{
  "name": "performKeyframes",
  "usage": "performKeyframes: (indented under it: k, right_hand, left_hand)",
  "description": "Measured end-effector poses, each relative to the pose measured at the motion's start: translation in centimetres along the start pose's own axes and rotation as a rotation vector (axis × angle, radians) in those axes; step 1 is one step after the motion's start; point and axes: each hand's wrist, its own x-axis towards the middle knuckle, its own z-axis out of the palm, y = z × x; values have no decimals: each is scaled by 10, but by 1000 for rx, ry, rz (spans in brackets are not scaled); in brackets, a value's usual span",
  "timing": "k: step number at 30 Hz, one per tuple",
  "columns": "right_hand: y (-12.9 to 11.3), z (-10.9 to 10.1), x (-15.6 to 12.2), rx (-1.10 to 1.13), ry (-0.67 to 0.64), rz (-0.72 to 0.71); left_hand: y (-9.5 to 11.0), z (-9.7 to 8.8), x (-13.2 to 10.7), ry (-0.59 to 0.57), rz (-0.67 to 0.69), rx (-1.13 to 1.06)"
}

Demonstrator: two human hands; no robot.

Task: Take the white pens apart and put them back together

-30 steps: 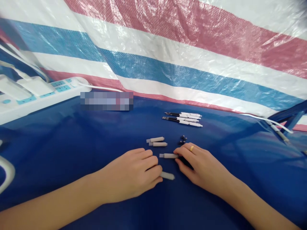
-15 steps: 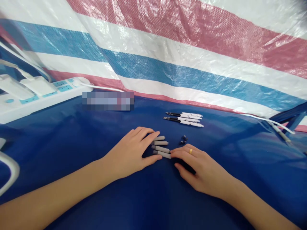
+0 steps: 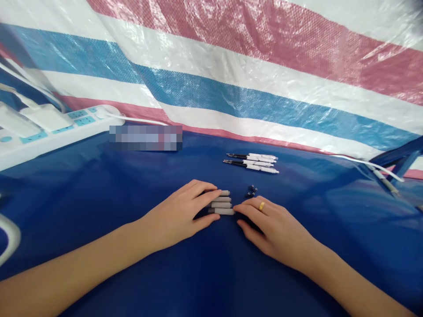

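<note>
A row of several grey pen grip sections (image 3: 222,205) with darker ends lies on the blue tabletop. My left hand (image 3: 188,211) spans the row, thumb at the near side and index finger at the far side, closed around it; its fingers cover the sections' left ends. My right hand (image 3: 271,226), wearing a gold ring, touches the right end of the nearest section with a fingertip. Its thumb stays apart and nothing is held. Just beyond it sit several small black pen tips (image 3: 251,191). Farther back, several white pen barrels (image 3: 262,164) with black refills lie side by side.
A white power strip (image 3: 66,132) with plugged-in chargers runs along the left. A blurred-out object (image 3: 145,138) lies near the back edge. Behind the blue tabletop (image 3: 211,273) hangs a striped plastic sheet (image 3: 205,92). A white cable (image 3: 366,162) crosses the right back.
The grey pen grip sections have drawn closer together and straighter between my left thumb and index finger. My right hand has barely moved. The view has shifted slightly.
</note>
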Motion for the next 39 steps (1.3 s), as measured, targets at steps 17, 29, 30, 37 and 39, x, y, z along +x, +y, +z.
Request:
performKeyframes:
  k: [17, 29, 30, 37, 39]
  right_hand:
    - [2, 0, 0, -34, 201, 103]
    - [20, 2, 4, -108, 134, 418]
    - [20, 3, 4, -101, 126, 419]
    - [24, 5, 5, -18, 131, 354]
    - [26, 5, 6, -8, 146, 340]
  left_hand:
    - [-3, 1, -3, 46, 33, -93]
    - [-7, -4, -4, 18, -26, -45]
    - [-7, -4, -3, 16, -32, -39]
    - [-4, -4, -1, 26, -35, -25]
    - [-4, -4, 0, 36, -28, -38]
